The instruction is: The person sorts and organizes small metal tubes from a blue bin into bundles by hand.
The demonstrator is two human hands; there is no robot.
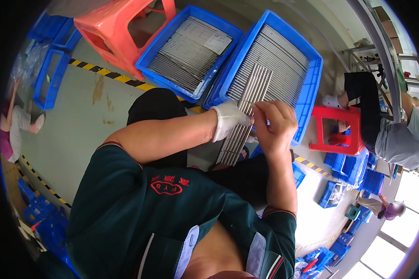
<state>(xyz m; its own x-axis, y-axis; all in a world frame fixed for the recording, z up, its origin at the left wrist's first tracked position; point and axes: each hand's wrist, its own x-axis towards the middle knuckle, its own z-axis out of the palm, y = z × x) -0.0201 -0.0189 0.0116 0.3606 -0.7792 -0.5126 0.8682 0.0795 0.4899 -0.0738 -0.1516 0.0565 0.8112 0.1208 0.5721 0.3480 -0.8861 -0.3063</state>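
Note:
My left hand (230, 118), in a white glove, is closed around a flat row of slim metal rods (258, 83). The rods lie side by side and slant from the lower left up to the right, with small dark marks along them. My bare right hand (277, 125) is at the right edge of the row, fingers curled and thumb and fingertips pinched beside the rods. What those fingertips hold, if anything, is hidden. Just beyond my hands stands a blue crate (312, 79) filled with similar rods (274, 56), and the upper end of the row overlaps it.
Left of that crate, a second blue crate (146, 63) holds more metal rods (186, 51) and a pale paper slip (217, 43). A coral plastic stool (109, 28) is beside it. To the right, another person (398, 139) is by a red stool (337, 132). Yellow-black tape (102, 71) crosses the floor.

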